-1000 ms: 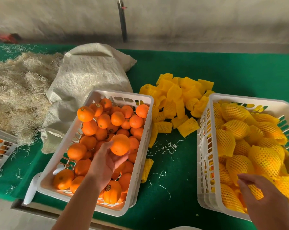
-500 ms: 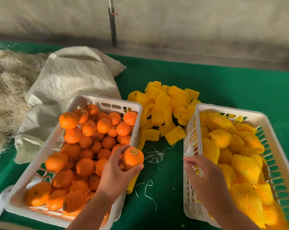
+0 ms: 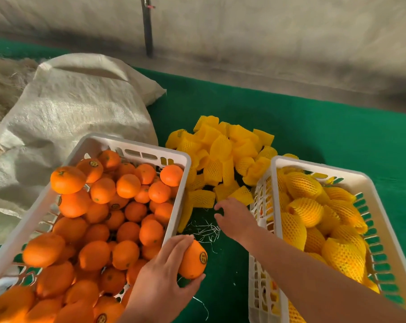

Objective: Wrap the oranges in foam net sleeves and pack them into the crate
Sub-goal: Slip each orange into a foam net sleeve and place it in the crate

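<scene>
Orange [image 3: 192,259] is gripped by left hand [image 3: 160,283]; right hand [image 3: 234,217], fingers loosely spread, is best closed on the nearest foam sleeve [image 3: 242,194].

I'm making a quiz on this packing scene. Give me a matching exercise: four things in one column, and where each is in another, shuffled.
Things:
1. left hand
2. right hand
3. loose foam net sleeves
4. wrapped oranges

Places:
A. in the right crate
B. piled on the green cloth between the crates
C. gripping a bare orange
D. reaching toward the sleeve pile, holding nothing

Pairs: 1-C, 2-D, 3-B, 4-A
</scene>
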The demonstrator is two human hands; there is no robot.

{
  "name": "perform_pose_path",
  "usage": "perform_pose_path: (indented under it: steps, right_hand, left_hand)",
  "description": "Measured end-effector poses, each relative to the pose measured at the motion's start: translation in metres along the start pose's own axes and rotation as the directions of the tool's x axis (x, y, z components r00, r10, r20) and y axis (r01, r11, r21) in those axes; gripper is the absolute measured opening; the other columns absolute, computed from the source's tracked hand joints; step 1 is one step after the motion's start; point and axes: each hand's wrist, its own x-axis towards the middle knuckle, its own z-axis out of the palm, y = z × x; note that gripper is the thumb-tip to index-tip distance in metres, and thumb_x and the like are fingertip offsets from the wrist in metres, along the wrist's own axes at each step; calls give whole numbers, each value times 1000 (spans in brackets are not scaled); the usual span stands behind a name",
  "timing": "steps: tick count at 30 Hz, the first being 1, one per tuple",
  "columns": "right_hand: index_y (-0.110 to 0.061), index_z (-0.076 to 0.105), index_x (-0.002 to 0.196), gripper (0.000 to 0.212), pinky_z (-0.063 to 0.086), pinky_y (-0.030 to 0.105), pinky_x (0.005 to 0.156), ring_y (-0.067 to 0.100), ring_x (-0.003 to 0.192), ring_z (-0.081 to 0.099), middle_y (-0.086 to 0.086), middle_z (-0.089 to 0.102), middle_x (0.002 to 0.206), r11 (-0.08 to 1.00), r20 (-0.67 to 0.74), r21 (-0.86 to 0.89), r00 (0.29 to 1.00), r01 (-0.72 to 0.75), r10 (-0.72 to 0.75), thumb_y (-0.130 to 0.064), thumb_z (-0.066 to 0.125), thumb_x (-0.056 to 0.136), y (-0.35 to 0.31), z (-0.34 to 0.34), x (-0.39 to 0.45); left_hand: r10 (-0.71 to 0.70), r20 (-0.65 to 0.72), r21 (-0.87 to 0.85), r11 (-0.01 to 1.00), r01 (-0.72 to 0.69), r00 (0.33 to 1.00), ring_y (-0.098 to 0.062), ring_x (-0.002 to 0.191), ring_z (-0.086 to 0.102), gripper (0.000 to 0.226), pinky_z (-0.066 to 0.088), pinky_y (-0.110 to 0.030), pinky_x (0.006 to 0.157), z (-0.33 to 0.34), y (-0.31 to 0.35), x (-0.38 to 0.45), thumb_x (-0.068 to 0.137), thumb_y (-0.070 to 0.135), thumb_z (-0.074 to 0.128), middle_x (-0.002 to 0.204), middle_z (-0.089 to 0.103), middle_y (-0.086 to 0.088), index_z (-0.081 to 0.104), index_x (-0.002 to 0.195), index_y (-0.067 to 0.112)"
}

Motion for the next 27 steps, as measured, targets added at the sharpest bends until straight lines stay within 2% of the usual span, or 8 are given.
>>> perform_pose_path:
  steps: [4,8,10,12,13,16,22,27]
  right_hand:
    - [-26,63,137,36,54,29,94,22,117,63,4,34,158,989,187,-134,982,57,-31,-18,57,103,-15,17,32]
    - [-25,54,149,50,51,38,108,23,126,59,9,6,171,962,318,-255,948,95,-10,-10,55,101,-23,32,60]
    - [-23,35,161,66,46,39,113,26,131,56,9,-6,173,955,389,-285,920,79,40,-6,53,100,-23,37,71]
    - [-18,22,164,74,47,39,111,28,123,61,13,1,172,950,426,-306,902,68,73,-3,53,99,-22,40,80]
    - [-16,26,162,71,48,38,108,28,119,63,14,7,171,951,425,-303,902,63,75,-3,53,98,-21,40,82]
    - [-14,46,147,53,55,38,98,28,110,65,11,21,165,975,338,-223,939,14,64,-3,58,96,-18,42,81]
    - [-20,54,138,44,54,28,84,21,106,62,1,46,146,1000,24,-12,1000,-8,9,-10,64,96,-14,36,45]
    - [-29,47,145,57,51,32,95,19,117,53,-1,47,135,970,-97,231,991,-71,95,-16,68,94,-7,18,-8]
  left_hand:
    - [62,33,13,998,-62,998,-6,93,67,85,50,-5,65,1,-2,5,75,76,66,138,48,19,47,145,32]
    - [111,13,31,993,-111,994,-3,86,69,85,48,-5,68,0,-5,12,72,77,65,135,50,17,51,141,29]
    - [120,15,44,992,-120,993,-1,87,68,92,44,-4,72,1,-6,12,65,76,77,135,51,17,51,139,29]
    - [128,18,54,990,-129,992,0,89,66,98,42,-3,75,3,-8,12,59,76,83,135,50,16,50,139,29]
    - [136,21,56,989,-137,990,0,90,66,98,43,-4,75,3,-10,12,59,76,83,135,50,16,50,139,29]
    - [137,30,33,990,-138,990,1,94,63,96,45,-4,74,4,-12,13,63,76,80,137,50,16,49,141,29]
    - [79,38,-10,997,-78,996,-1,88,65,85,40,0,73,2,-8,13,72,78,64,136,51,18,49,141,31]
    - [29,43,-12,1000,-28,999,-2,91,61,88,32,4,65,2,-4,10,71,77,69,137,49,20,47,144,33]
